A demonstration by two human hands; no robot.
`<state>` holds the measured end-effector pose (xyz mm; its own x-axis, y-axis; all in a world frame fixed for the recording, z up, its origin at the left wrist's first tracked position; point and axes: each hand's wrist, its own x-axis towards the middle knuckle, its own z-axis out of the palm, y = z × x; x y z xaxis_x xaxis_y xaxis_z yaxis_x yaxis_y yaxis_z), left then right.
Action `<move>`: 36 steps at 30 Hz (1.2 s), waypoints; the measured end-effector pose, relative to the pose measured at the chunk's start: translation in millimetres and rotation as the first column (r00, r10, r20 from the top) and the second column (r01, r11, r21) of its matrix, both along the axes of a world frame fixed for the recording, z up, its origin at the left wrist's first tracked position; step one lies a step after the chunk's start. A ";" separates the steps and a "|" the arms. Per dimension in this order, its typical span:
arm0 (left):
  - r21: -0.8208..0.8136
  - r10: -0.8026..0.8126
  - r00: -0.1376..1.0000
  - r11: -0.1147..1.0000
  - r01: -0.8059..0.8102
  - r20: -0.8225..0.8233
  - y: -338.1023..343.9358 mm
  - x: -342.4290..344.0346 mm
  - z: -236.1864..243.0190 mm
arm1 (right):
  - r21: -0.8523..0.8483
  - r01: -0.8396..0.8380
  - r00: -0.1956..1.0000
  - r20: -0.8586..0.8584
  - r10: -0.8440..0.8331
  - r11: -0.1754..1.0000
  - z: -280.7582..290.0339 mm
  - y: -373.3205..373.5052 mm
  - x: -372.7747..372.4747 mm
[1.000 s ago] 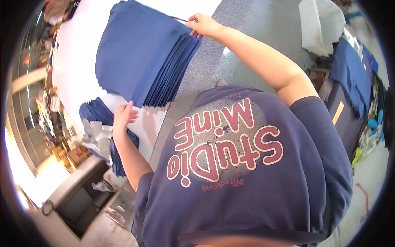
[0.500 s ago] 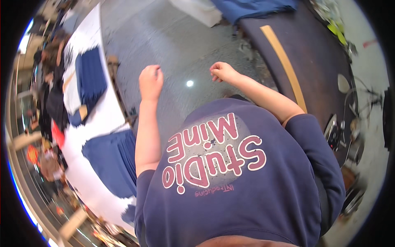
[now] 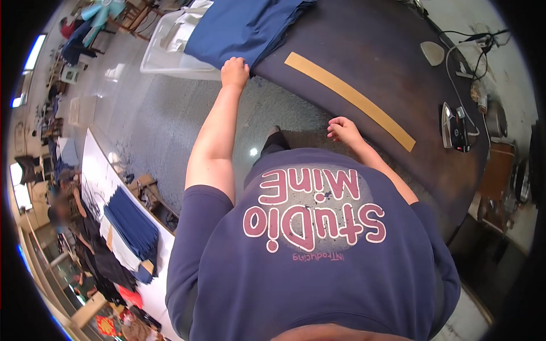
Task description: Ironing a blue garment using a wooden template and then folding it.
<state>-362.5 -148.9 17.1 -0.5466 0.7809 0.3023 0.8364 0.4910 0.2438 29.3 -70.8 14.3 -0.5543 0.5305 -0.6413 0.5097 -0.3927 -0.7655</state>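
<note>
My left hand [image 3: 234, 73] is closed on the near corner of navy fabric [image 3: 244, 28], which lies over the edge of a translucent plastic bin [image 3: 153, 54] and the dark padded table [image 3: 421, 79]. My right hand [image 3: 341, 131] hangs by that table's near edge, empty, its fingers loosely bent and apart. A long yellow strip [image 3: 350, 96] lies on the dark surface above my right hand. To its right stands a black and silver iron [image 3: 455, 128] with a cord.
A white table [image 3: 156, 295] at left carries stacked navy pieces [image 3: 128, 230]. Another person [image 3: 79, 210] is beside it. Chairs [image 3: 136, 23] stand at the back left, the grey floor [image 3: 165, 113] lies between the tables, and cables [image 3: 483, 45] run along the right wall.
I have turned right, from the white table to the dark one. My left hand has moved from beside the navy stack there onto the fabric over the bin; my right has let go of that stack.
</note>
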 end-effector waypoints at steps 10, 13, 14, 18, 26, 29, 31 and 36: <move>-0.272 -0.007 0.990 0.961 0.045 0.140 60.1 -66.1 -28.3 | 0.027 0.053 0.997 -0.065 -0.052 0.998 5.2 11.1 -100.7; -0.249 -0.047 0.957 0.961 0.122 0.285 65.0 -85.0 -28.7 | 0.121 -0.043 0.990 -0.131 0.059 0.992 14.2 27.7 -161.0; -0.270 -0.045 0.896 0.946 0.181 0.442 70.4 -91.3 -22.8 | 0.079 -0.021 0.984 -0.174 0.034 0.997 20.9 34.6 -180.5; -0.243 -0.058 0.740 0.925 0.293 0.670 68.0 -112.4 -20.6 | -0.104 0.075 0.958 -0.270 -0.101 0.992 21.4 49.1 -260.2; -0.228 -0.032 0.634 0.918 0.325 0.772 65.5 -120.9 -19.3 | -0.167 0.441 0.837 -0.278 -0.471 0.882 2.6 51.3 -318.2; -0.206 -0.053 0.632 0.922 0.329 0.773 65.4 -119.8 -19.8 | -0.004 0.535 0.815 -0.261 -0.518 0.845 -6.7 46.2 -320.6; -0.156 -0.114 0.626 0.919 0.361 0.772 63.9 -120.8 -20.5 | 0.080 0.598 0.787 -0.251 -0.564 0.798 -9.0 43.8 -320.2; -0.176 -0.091 0.615 0.916 0.360 0.783 64.5 -117.2 -17.2 | -0.273 0.464 0.818 -0.232 -0.526 0.843 -5.8 31.2 -320.0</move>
<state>-479.7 -84.4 -0.1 -0.2675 0.8834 -0.3848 0.5199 0.4686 0.7143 -290.7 -39.6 8.5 -0.4248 0.6642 -0.6151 -0.0247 -0.6877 -0.7256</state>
